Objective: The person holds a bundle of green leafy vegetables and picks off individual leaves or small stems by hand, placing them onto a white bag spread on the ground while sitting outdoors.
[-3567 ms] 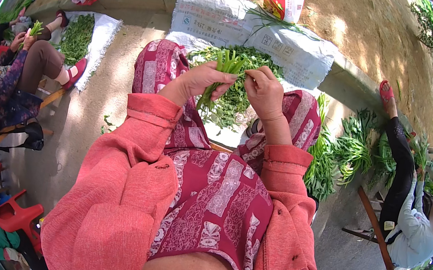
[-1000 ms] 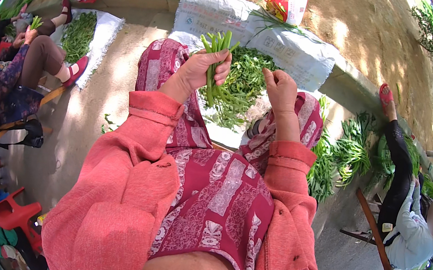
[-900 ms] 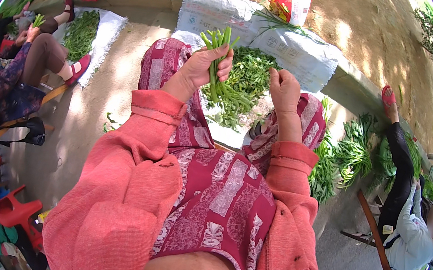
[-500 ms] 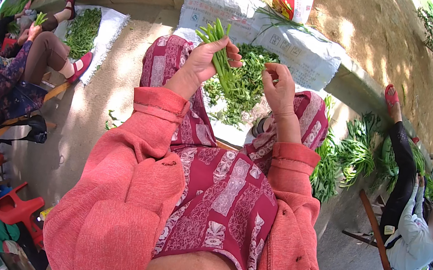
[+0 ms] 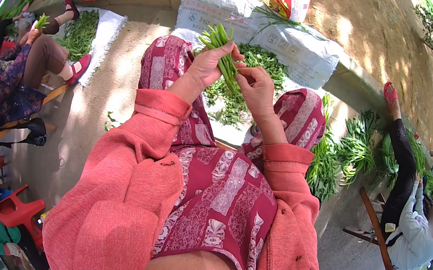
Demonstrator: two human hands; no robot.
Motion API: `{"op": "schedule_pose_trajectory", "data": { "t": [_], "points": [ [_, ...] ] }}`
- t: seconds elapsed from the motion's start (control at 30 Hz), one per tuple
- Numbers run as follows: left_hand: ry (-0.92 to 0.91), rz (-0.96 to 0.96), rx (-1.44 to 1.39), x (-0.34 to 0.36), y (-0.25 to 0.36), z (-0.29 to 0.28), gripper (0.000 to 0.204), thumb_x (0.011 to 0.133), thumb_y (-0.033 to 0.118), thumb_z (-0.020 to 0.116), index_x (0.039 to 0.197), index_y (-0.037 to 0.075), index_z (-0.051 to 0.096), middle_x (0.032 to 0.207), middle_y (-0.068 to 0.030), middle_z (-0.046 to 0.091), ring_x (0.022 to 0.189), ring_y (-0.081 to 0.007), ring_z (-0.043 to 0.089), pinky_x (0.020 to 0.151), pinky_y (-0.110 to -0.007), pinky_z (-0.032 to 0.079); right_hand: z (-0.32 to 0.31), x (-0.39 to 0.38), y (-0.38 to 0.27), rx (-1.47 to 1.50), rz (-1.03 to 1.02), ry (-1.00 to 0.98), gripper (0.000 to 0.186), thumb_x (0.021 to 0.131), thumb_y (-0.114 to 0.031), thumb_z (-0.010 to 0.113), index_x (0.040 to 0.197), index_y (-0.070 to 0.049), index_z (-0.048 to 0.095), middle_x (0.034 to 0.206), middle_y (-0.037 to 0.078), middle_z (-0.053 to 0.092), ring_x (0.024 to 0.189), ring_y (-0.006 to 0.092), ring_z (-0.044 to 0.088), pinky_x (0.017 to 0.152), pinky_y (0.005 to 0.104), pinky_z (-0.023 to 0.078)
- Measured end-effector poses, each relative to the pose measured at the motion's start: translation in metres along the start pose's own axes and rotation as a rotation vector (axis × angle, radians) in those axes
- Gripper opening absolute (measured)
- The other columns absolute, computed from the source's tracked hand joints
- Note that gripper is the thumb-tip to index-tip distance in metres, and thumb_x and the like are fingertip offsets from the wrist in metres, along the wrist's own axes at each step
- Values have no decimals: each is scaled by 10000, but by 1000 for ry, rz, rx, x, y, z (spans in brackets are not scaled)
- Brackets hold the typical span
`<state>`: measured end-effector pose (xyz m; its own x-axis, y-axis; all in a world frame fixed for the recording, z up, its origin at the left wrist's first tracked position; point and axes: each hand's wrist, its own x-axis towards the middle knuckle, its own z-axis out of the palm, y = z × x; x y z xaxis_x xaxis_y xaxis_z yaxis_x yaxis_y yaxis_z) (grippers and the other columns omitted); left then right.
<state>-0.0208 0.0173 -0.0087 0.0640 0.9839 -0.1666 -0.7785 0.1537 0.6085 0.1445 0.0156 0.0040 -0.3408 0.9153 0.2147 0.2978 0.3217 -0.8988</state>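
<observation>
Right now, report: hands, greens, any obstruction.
Left hand gripping green stems. Right hand at their lower part. Leaf pile beneath; nothing seen blocking the hands.

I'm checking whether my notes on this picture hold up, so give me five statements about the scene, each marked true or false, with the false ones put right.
1. The left hand holds a bunch of green stems. True.
2. The right hand rests on the person's knee. False: the right hand is up at the lower part of the bunch.
3. Loose green leaves lie on the white sack in front of the person. True.
4. The plastic stool at the lower left of the picture is blue. False: the stool is red.
5. Leafy green bundles lie on the ground to the person's right. True.
</observation>
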Motion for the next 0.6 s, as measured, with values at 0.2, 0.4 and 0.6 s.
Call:
{"op": "schedule_pose_trajectory", "data": {
  "t": [0.2, 0.4, 0.6],
  "points": [
    [-1, 8, 14, -2, -4, 6, 177, 874, 230, 602, 890, 55, 578, 849, -64, 598, 862, -222, 618, 818, -436, 520, 4, 1, 6, 8, -14, 28, 91, 737, -92, 666, 802, -32, 645, 725, 69, 552, 617, 196, 572, 578, 297, 468],
    [36, 30, 43, -4, -1, 8, 156, 865, 206, 617, 903, 59, 577, 831, -55, 595, 831, -209, 619, 791, -411, 532, 0, 1, 3, -39, 8, 28, 64, 722, -60, 624, 736, -20, 577, 725, 93, 566, 604, 198, 570, 563, 299, 462],
    [134, 104, 140, -1, -4, 5, 150, 857, 174, 632, 918, 47, 581, 776, -52, 594, 707, -182, 599, 645, -323, 513, 0, 2, 10, 67, 124, 7, 71, 741, -53, 575, 724, -3, 529, 669, 90, 582, 554, 157, 562, 532, 289, 460]
  ]
}}
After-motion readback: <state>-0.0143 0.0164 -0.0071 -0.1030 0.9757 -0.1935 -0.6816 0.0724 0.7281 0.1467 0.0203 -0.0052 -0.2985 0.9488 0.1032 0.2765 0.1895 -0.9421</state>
